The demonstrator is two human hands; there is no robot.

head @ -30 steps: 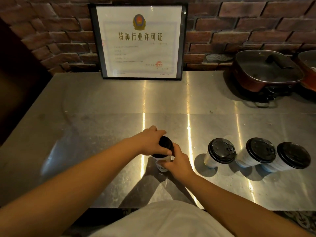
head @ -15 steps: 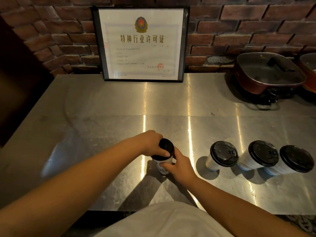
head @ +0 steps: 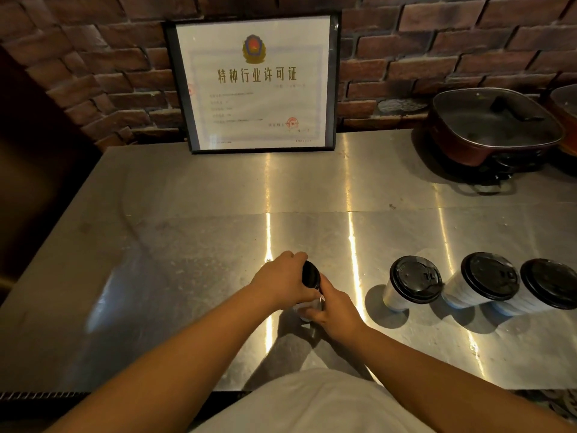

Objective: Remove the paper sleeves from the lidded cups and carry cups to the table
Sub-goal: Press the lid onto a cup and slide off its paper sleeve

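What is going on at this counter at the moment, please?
A person is working on one lidded cup at the steel counter. The left hand holds its top by the black lid; the right hand wraps the lower body. Three more lidded cups stand untouched in a row to the right.

A framed certificate point(head: 256, 82) with gold Chinese lettering and a round emblem stood on the far edge of a steel counter point(head: 187, 220), leaning against a red brick wall point(head: 437, 48). At the far right sat a dark red electric pan point(head: 490, 135) under a glass lid point(head: 496, 115) with a black handle. Just beside it, at the picture's edge, part of a second pan point(head: 566, 110) showed. Streaks of light ran down the counter.
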